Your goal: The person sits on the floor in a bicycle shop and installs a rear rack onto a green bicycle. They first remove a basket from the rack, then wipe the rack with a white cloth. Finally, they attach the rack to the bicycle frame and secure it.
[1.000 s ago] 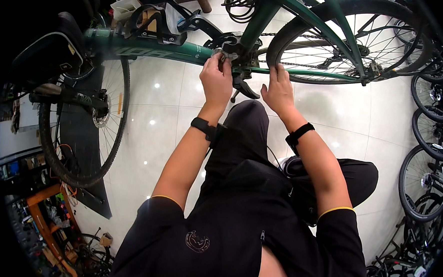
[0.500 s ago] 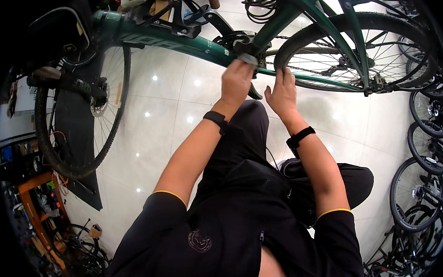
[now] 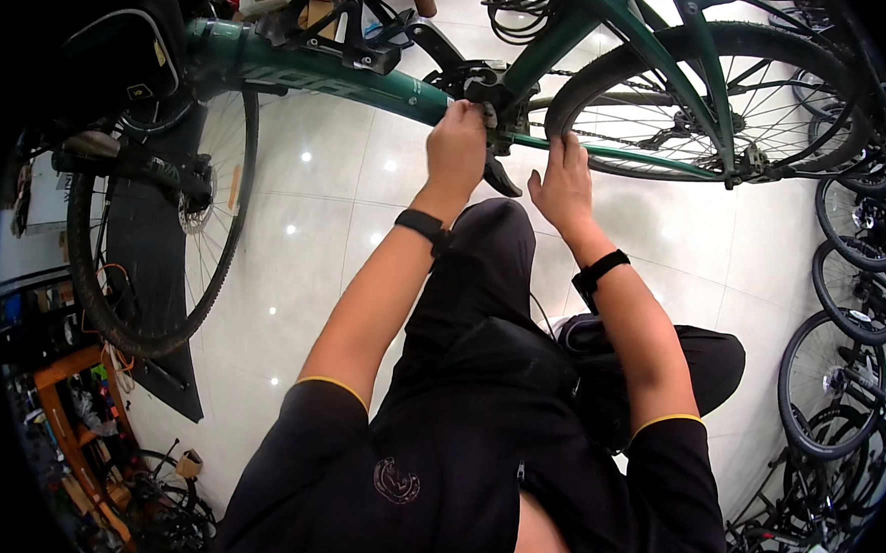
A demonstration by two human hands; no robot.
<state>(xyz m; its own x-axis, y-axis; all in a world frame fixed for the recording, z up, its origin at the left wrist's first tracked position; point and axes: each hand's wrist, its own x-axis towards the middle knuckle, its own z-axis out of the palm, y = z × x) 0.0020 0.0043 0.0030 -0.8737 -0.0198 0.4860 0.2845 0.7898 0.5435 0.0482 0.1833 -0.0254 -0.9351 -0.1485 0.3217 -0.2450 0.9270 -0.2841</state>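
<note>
A green bicycle frame (image 3: pixel 373 90) stretches across the upper part of the view. At its crank area, my left hand (image 3: pixel 458 149) is closed on a small grey piece that looks like a rag (image 3: pixel 489 115), largely hidden by the fingers. Just below, a black arm (image 3: pixel 502 176) slants down from the crank area. My right hand (image 3: pixel 565 183) has its fingers stretched out, fingertips against the rear wheel's tyre (image 3: pixel 564 108) beside the green chainstay (image 3: pixel 649 163). Behind the frame, the chain and spokes show in part.
The front wheel (image 3: pixel 227 235) stands at left over a dark mat (image 3: pixel 154 251). A black bag (image 3: pixel 124 55) sits at the bike's front, with a black bottle cage (image 3: pixel 360 42) on the frame. Several bicycles (image 3: pixel 838 387) line the right side; a wooden shelf (image 3: pixel 63 367) stands lower left.
My left hand has shifted slightly left along the frame with the grey piece, uncovering more of the black arm. My right hand stays at the rear tyre.
</note>
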